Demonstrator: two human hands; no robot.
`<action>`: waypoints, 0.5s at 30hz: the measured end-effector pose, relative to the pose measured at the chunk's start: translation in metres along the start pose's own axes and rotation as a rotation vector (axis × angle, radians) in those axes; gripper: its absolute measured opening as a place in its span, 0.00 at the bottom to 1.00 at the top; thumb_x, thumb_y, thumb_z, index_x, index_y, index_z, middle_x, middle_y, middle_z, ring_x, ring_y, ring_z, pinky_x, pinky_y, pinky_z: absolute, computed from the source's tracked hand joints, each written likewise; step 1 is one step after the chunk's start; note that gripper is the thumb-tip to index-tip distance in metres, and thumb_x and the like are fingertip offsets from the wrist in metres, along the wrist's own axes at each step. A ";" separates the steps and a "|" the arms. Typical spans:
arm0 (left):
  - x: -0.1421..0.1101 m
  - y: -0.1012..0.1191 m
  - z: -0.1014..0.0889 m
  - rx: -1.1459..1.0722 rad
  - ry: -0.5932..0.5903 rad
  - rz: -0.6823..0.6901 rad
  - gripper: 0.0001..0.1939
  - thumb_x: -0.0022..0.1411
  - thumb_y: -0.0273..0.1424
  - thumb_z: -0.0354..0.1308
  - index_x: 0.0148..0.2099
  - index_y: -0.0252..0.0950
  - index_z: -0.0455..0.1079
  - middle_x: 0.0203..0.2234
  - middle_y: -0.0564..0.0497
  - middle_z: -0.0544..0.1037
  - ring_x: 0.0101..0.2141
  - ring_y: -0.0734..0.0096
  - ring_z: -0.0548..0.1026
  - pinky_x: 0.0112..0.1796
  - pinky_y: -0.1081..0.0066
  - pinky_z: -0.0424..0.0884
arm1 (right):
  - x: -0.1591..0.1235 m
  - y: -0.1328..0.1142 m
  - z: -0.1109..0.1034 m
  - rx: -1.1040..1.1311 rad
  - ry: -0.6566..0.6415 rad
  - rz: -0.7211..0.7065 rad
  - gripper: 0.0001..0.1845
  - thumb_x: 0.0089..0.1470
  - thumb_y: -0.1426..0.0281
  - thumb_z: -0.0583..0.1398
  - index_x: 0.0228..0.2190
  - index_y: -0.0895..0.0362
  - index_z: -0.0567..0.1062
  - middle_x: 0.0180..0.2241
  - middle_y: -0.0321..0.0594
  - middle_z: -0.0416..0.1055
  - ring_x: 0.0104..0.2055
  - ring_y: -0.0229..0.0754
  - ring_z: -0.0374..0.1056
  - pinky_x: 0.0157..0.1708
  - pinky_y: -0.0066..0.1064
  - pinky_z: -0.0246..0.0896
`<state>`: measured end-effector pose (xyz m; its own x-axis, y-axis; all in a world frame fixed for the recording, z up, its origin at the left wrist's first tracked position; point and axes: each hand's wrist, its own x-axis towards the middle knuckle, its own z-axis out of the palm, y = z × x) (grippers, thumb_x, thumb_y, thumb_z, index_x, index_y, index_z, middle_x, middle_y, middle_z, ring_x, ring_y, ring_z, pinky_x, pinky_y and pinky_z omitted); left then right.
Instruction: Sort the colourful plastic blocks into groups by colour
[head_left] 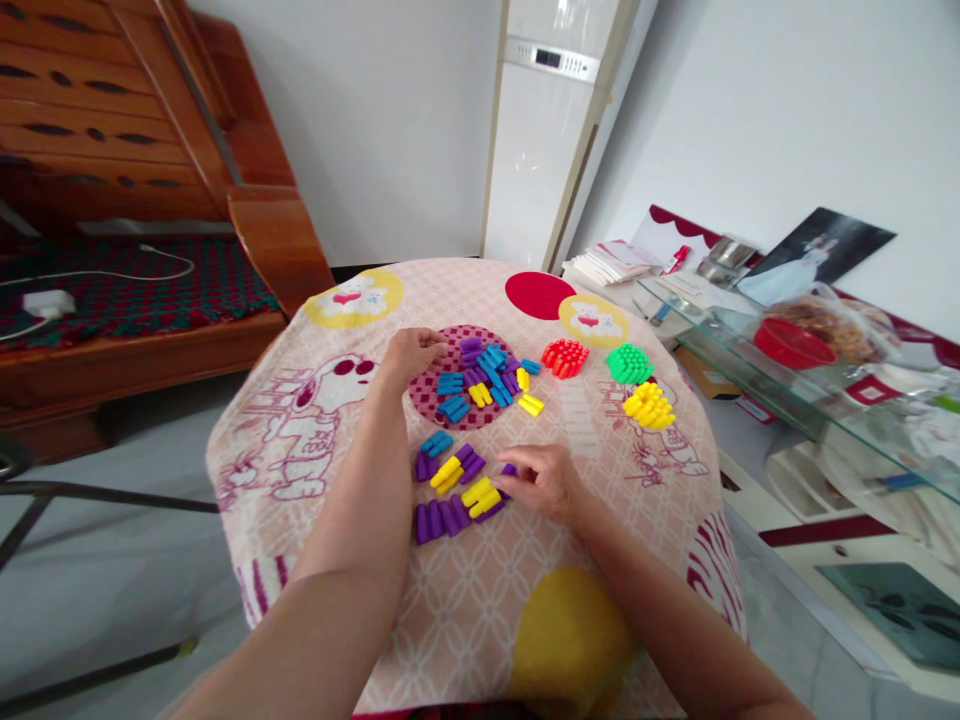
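Note:
My right hand (546, 482) pinches a purple plastic block (508, 470) between thumb and fingers, low over the tablecloth. Right beside its fingertips lies a yellow block (481, 497) with ribbed, finger-like columns. To the left of that, purple blocks (441, 518) form a row, with another yellow block (447, 475) and a blue block (436, 444) above them. My left hand (417, 352) is farther forward, fingers stretched out and apart, at the left edge of a mixed pile of blue blocks (493, 360), purple and yellow ones. Nothing shows in its fingers.
Red (565, 358), green (630, 363) and yellow clusters (649, 406) of similar pieces stand to the right on the round, cloth-covered table (480, 620). A glass-topped stand (810, 400) with clutter is at the right. A wooden bench (135, 340) stands at the left.

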<state>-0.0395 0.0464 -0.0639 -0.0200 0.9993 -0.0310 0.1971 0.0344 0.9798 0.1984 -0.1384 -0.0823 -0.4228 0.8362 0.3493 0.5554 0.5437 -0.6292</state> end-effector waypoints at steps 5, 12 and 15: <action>0.002 -0.002 0.001 0.001 0.014 0.000 0.06 0.51 0.25 0.62 0.35 0.31 0.75 0.19 0.53 0.76 0.23 0.69 0.76 0.30 0.69 0.76 | -0.003 -0.018 0.013 -0.126 -0.180 -0.148 0.19 0.53 0.54 0.66 0.39 0.55 0.81 0.30 0.40 0.79 0.29 0.39 0.70 0.31 0.28 0.58; -0.002 0.000 0.000 0.019 0.008 0.013 0.06 0.52 0.25 0.60 0.35 0.31 0.75 0.19 0.52 0.77 0.23 0.69 0.76 0.29 0.70 0.75 | -0.004 -0.007 -0.001 0.213 -0.033 0.209 0.12 0.58 0.61 0.62 0.32 0.57 0.79 0.23 0.34 0.74 0.24 0.35 0.66 0.25 0.25 0.57; -0.003 0.003 0.000 0.046 0.009 0.005 0.07 0.51 0.25 0.62 0.35 0.31 0.76 0.20 0.52 0.77 0.24 0.69 0.77 0.31 0.71 0.76 | -0.006 0.003 -0.010 0.222 0.051 0.291 0.11 0.56 0.63 0.62 0.31 0.58 0.78 0.21 0.33 0.71 0.23 0.34 0.65 0.24 0.24 0.56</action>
<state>-0.0391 0.0433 -0.0613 -0.0274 0.9993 -0.0241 0.2416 0.0300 0.9699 0.2099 -0.1405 -0.0794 -0.2302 0.9592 0.1643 0.4760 0.2583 -0.8407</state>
